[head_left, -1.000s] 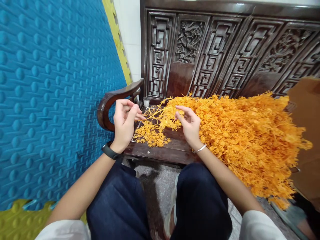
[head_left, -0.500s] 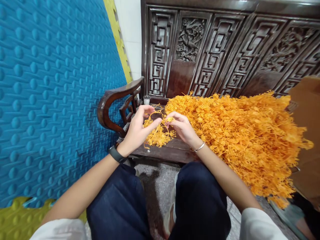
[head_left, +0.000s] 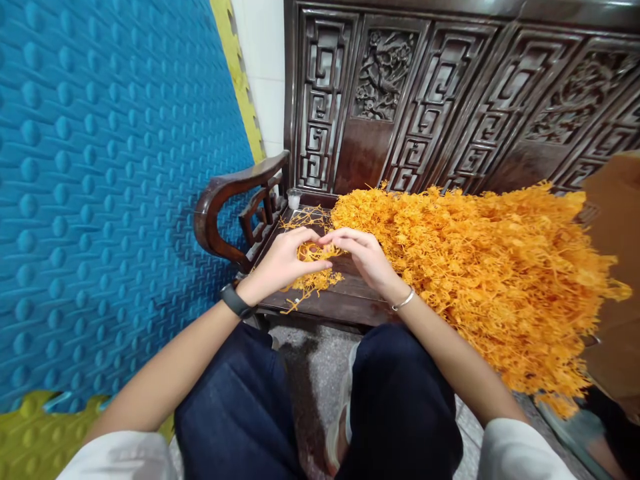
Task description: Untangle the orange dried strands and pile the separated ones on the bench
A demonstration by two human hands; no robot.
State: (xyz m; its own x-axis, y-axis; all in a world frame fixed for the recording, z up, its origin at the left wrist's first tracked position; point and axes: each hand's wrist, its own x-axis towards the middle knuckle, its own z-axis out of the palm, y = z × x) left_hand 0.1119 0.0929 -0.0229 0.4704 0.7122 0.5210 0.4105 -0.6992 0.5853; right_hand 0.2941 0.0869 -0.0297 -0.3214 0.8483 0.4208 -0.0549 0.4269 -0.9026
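My left hand (head_left: 287, 259), with a dark band at its wrist, curves round an orange plastic flower sprig (head_left: 311, 251), its thumb set apart from the fingers. My right hand (head_left: 364, 255), wearing a silver bangle, pinches the same sprig from the other side. The fingertips of both hands meet over it and partly hide it. Just below, loose orange sprigs (head_left: 315, 283) lie on the dark wooden bench seat (head_left: 345, 301). Thin orange stems (head_left: 307, 217) lie behind my hands. To the right a big heap of orange plastic flowers (head_left: 480, 267) covers the bench.
A curved wooden armrest (head_left: 210, 213) stands left, beside blue foam matting (head_left: 100, 200). The carved backrest (head_left: 385, 73) rises behind. A small clear cup (head_left: 294, 198) sits in the back corner. Cardboard (head_left: 615, 267) stands at the far right, with part of another person's foot (head_left: 590, 437) below.
My hands were apart, with stems stretched between them; they have come together. The sprig is now bunched between my fingers. My left hand has moved right and slightly down.
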